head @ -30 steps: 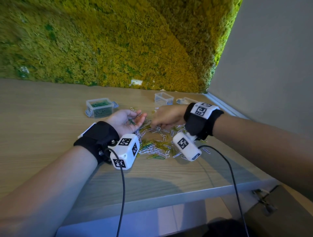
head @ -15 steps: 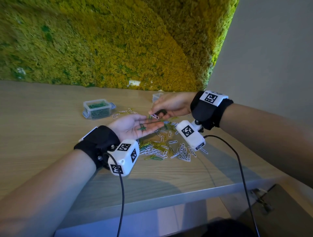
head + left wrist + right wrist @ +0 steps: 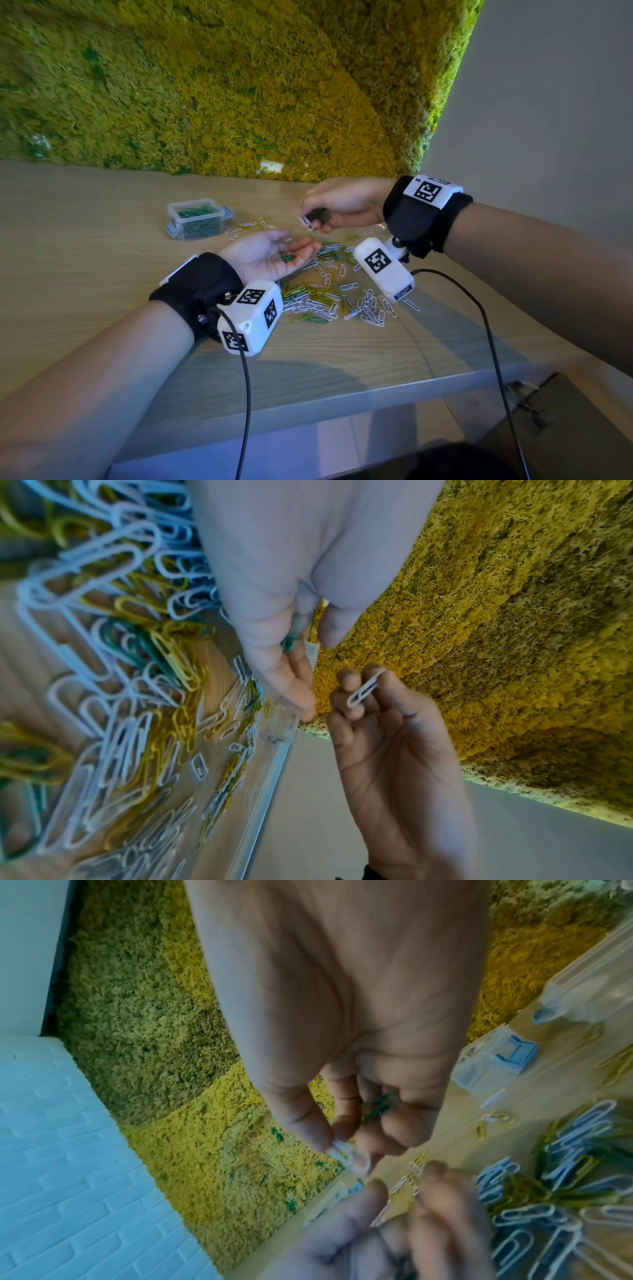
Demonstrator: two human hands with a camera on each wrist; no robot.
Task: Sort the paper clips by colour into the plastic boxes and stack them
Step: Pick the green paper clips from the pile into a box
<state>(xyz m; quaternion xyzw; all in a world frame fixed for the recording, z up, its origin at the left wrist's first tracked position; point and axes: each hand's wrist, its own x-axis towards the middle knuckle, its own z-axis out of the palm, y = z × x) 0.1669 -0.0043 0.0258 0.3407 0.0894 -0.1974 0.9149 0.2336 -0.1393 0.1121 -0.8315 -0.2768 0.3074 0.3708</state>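
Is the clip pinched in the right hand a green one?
No, the right hand pinches a white clip between thumb and fingertips; green clips lie in the left palm.

No readable words, only square black-and-white coded markers on the white wrist camera housings (image 3: 252, 315)

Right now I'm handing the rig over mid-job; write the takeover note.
Left hand: palm up above the pile, green paper clips lying loose in it.
Right hand: pinching one white paper clip, a few green ones tucked in its palm.
Clear plastic box: open, holding green clips only.
Mixed pile of white, yellow and green clips lies on the wooden table.
More clear boxes sit beyond the pile.
Left: white and yellow sorting, remaining greens, closing, stacking.
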